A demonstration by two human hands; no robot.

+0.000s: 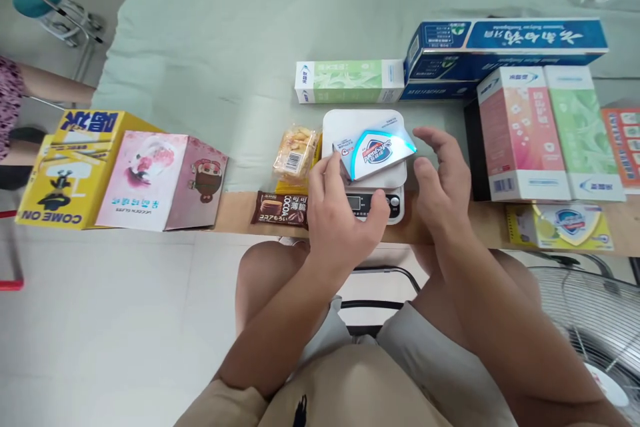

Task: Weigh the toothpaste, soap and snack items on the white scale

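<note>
A white soap box with a blue-edged shield logo lies slanted on a small white kitchen scale. My left hand is at the box's left end, its fingertips by the corner, touching or very close. Its fingers are apart, and the thumb stretches over the scale's dark display strip, hiding part of it. At the box's right end my right hand is open, thumb and forefinger apart, with a small gap to the box. Left of the scale are a bagged snack and a brown cocoa biscuit packet.
Behind the scale lies a green-and-white carton, beside blue toothpaste boxes. Pink and green cartons stand right, above a yellow soap box. Yellow and pink boxes stand left. A fan is below right.
</note>
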